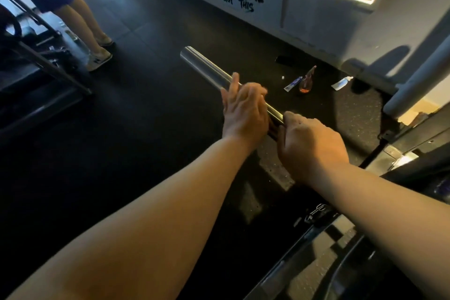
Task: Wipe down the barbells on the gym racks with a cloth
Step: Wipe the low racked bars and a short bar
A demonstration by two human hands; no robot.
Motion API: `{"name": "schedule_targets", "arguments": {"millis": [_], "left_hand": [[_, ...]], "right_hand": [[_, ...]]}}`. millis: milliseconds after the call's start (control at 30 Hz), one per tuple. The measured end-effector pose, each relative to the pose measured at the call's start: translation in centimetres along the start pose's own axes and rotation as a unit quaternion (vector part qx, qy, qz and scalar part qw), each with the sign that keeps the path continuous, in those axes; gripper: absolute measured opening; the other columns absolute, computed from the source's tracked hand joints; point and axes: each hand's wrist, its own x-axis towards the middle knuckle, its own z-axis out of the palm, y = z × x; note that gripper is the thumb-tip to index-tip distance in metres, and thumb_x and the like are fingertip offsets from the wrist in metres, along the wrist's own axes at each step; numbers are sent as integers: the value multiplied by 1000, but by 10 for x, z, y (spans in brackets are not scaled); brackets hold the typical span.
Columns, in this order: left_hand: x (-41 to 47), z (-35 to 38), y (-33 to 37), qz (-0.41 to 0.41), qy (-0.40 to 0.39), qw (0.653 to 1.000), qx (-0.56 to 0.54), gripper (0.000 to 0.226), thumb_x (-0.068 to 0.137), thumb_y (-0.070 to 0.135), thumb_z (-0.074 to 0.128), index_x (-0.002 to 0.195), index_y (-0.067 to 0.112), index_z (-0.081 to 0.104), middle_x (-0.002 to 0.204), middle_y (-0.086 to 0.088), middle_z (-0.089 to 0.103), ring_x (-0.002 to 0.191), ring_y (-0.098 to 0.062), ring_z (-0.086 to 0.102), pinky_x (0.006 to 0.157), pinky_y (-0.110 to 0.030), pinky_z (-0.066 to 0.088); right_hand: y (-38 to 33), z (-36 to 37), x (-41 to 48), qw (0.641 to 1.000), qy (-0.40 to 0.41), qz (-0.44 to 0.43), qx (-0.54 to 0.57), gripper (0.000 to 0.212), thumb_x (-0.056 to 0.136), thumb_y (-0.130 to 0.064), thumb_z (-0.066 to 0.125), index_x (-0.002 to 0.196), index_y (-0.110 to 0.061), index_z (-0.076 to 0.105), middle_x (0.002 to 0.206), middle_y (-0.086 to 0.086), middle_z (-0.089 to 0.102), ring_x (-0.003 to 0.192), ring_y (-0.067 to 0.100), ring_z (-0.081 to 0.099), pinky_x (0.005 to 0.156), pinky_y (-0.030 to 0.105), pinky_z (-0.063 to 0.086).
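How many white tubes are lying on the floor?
2. One tube lies just left of the amber bottle, the other tube to its right. More may be hidden.

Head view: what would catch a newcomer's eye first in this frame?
The shiny barbell sleeve runs diagonally through the middle, with the left hand and right hand gripping it side by side; no cloth is visible. Behind it, the white wall carries brush lettering reading YOU GOT THIS. A small bottle of orange liquid stands on the dark floor to the right.
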Motion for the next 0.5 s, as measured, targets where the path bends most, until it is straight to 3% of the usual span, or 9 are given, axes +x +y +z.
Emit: {"name": "schedule_targets", "arguments": {"millis": [67, 133, 200, 267, 367, 500], "left_hand": [[-20, 6, 0, 91, -39, 995, 11, 35, 100, 26, 48, 135, 27, 47, 155, 3, 37, 156, -20, -8, 126, -54, -2], [-20, -1, -7, 104, -94, 990, 6, 47, 101, 24, 57, 144, 29, 40, 162, 3, 25, 152, -13, -21, 125, -47, -8], [-8, -13, -14, 110, -135, 984, 40, 54, 101, 25, 59, 149, 28, 35, 166, 2, 15, 144, -6, -26, 118, -39, -13], [5, -23, -22, 125, -138, 981, 62, 50, 102, 25, 56, 147, 26, 36, 164, 1, 18, 149, -9, -21, 119, -40, -10], [30, -39, -45, 98, -119, 987, 41, 31, 107, 23, 40, 137, 30, 46, 158, 6, 32, 155, -14, -6, 124, -40, -6], [68, -52, -66, -11, -77, 997, -12, 27, 108, 19, 33, 125, 26, 52, 155, 1, 40, 156, -18, 1, 127, -45, -1]], "right_hand": [[1, -8, 8, 997, -71, 18, -7, 33, 105, -41, 41, 129, -22, 52, 116, 1, 61, 104, 21, 59, 89, 39, 51], [0, -17, 23, 991, -125, 38, -25, 36, 105, -42, 41, 131, -20, 51, 118, 2, 59, 108, 22, 60, 97, 45, 51], [-8, -21, 38, 990, -132, 39, -26, 46, 106, -43, 38, 143, -17, 45, 133, 6, 56, 120, 26, 57, 104, 48, 47], [-15, -16, 47, 993, -118, 26, 1, 54, 107, -47, 34, 153, -18, 34, 149, 7, 47, 131, 27, 52, 109, 47, 45], [-17, 0, 54, 993, -118, 14, 16, 62, 105, -58, 29, 156, -22, 24, 147, 7, 48, 125, 25, 55, 105, 45, 48], [-15, 4, 56, 993, -118, 12, 10, 64, 103, -61, 23, 155, -24, 23, 137, 5, 53, 116, 22, 58, 101, 43, 51]]}}
